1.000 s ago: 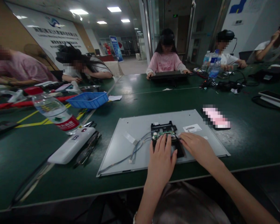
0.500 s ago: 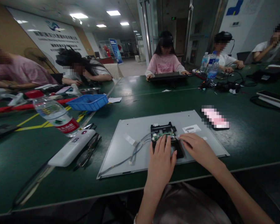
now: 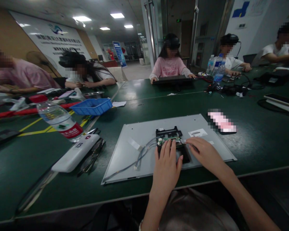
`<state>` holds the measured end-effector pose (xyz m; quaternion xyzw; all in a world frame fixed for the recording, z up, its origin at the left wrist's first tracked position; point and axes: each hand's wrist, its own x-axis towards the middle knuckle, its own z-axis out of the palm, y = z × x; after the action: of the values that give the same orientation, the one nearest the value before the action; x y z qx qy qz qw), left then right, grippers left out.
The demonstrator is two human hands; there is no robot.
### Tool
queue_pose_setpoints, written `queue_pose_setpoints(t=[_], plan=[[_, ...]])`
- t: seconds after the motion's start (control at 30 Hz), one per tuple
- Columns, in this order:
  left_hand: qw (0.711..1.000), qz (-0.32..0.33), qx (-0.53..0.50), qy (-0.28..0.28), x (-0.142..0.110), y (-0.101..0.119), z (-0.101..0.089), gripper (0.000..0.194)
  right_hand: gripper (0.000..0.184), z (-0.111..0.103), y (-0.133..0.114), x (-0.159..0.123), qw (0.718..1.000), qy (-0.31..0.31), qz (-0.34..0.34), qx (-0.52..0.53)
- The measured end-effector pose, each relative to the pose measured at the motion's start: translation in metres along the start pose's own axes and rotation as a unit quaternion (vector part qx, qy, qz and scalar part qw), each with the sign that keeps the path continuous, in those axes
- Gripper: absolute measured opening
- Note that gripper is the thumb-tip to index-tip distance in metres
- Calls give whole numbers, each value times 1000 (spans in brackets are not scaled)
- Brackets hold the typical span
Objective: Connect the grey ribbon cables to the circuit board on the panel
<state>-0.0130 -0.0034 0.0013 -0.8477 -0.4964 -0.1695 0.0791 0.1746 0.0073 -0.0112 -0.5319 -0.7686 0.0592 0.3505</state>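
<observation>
1. Left hand (image 3: 167,163): fingers loosely spread across the circuit board (image 3: 167,139), gripping nothing. Press lightly, spare the components.
2. Right hand (image 3: 205,153): fingertips drawn together near the black bracket (image 3: 169,130)'s right side; can't tell what's pinched (too small from here). Small straight moves, no prying.
3. Cables (image 3: 141,156) run off left. Leave slack, don't snag.
4. Board sits in the bracket, mid-panel (image 3: 120,144); panel lies flat on the tabletop (image 3: 144,104). Brace via bracket, not board.
5. Phone (image 3: 222,123) near panel's far right corner, not touching.

Smooth grey panel (image 3: 144,171), probably metal; matt black plastic frame (image 3: 167,132); glossy white plastic case (image 3: 74,154); clear plastic bottle (image 3: 62,123).
</observation>
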Motion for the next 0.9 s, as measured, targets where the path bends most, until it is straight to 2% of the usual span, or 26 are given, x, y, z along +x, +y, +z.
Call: queue_pose_setpoints(t=[0.17,0.27,0.33,0.5,0.57,0.63,0.7,0.77,0.9], plan=[[1000,-1,-1,6,0,2,-4,51,28,1,3,-2,1000,5,13,7],[1000,4,-25,10,-2,-5,-11,52,28,2,4,-3,1000,6,19,4],[999,-14,-41,24,-3,-19,-19,50,28,2,5,-3,1000,7,23,4],[986,-136,-21,90,-10,-78,-31,42,28,2,7,-6,999,2,31,8],[984,-160,-13,77,-13,-98,-31,38,27,3,8,-7,999,-1,36,9],[985,-167,-21,38,-14,-111,-29,33,27,3,9,-8,999,0,40,11],[985,-171,-31,4,-13,-117,-27,28,27,3,9,-9,999,1,43,14],[984,-176,-28,-2,-10,-119,-28,27,27,2,10,-9,999,0,44,16],[982,-178,-4,59,-7,-115,-41,29,27,1,12,-11,999,-3,44,14]])
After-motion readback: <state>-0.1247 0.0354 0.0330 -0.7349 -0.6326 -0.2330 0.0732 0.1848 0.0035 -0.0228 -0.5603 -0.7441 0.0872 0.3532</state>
